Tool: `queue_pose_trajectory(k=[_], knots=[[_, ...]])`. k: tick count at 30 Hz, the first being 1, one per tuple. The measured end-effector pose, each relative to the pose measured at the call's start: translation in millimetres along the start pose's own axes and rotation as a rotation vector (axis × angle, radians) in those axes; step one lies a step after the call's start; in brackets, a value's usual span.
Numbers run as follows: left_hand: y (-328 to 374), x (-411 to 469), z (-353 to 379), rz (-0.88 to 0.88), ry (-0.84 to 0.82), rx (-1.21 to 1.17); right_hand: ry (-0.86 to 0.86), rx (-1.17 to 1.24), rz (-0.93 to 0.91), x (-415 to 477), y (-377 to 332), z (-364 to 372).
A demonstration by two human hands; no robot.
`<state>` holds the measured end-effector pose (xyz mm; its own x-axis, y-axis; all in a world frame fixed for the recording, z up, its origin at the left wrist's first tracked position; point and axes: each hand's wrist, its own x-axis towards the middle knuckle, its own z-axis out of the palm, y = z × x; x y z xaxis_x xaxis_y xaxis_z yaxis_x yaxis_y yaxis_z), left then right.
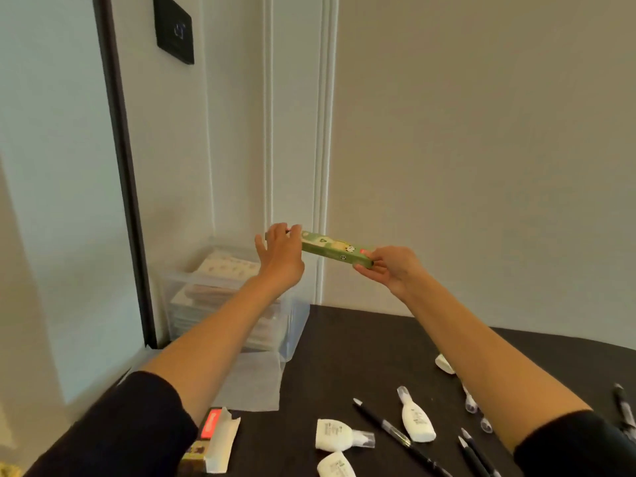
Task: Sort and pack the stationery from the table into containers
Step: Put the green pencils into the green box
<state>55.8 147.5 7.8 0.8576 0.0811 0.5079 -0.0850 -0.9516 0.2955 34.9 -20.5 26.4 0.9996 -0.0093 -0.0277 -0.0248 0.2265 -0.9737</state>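
While aloft, green box (335, 248) between outstretched arms: left fingers (279, 231) curled over one end, right fingers (363, 269) pinching the other.

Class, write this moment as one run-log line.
left hand holds green box left end | right hand pinches right end | box aloft near clear bin | pens on table

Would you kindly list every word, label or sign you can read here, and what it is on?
No text reads clearly.
On the green box: cartoon figures and a red patch; print blurred.
On the white bottles: grey label print, too small.
On the wall panel: a faint lit symbol, not legible.
On the red-labelled pack: blurred.
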Motion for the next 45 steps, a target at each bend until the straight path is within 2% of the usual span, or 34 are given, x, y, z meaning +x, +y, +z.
queue_pose_trajectory(k=[6, 11, 14, 16, 18, 20, 22, 25, 30, 34, 36, 39, 45], knots=[[-61, 44, 14, -0.09, -0.083, -0.204, 0.044, -0.162, -0.125, 62, 19, 46], [-103, 77, 35, -0.13, -0.119, -0.207, 0.047, -0.27, -0.183, 114, 40, 84], [-118, 88, 46, -0.166, -0.176, -0.19, 0.038, -0.412, -0.224, 139, 55, 97], [-122, 94, 53, -0.149, -0.238, -0.177, 0.055, -0.614, -0.33, 151, 65, 101], [-125, 97, 57, -0.132, -0.28, -0.158, 0.085, -1.003, -0.456, 158, 69, 100], [-127, 97, 59, -0.126, -0.289, -0.154, 0.04, -1.294, -0.475, 163, 72, 96], [-127, 97, 62, -0.103, -0.3, -0.139, -0.042, -1.38, -0.393, 165, 72, 95], [-128, 97, 65, -0.073, -0.334, -0.134, -0.075, -1.499, -0.356, 167, 69, 100], [-127, 95, 68, -0.046, -0.43, -0.162, -0.035, -1.512, -0.322, 171, 69, 102], [-121, 91, 63, -0.068, -0.445, -0.183, 0.042, -1.501, -0.308, 174, 71, 103], [-121, 93, 60, -0.147, -0.379, -0.16, 0.053, -1.482, -0.313, 173, 72, 102], [-126, 92, 55, -0.354, -0.298, -0.064, 0.067, -1.469, -0.331, 170, 75, 101], [-128, 90, 52, -0.383, -0.313, -0.077, 0.056, -1.292, -0.294, 167, 79, 92]])
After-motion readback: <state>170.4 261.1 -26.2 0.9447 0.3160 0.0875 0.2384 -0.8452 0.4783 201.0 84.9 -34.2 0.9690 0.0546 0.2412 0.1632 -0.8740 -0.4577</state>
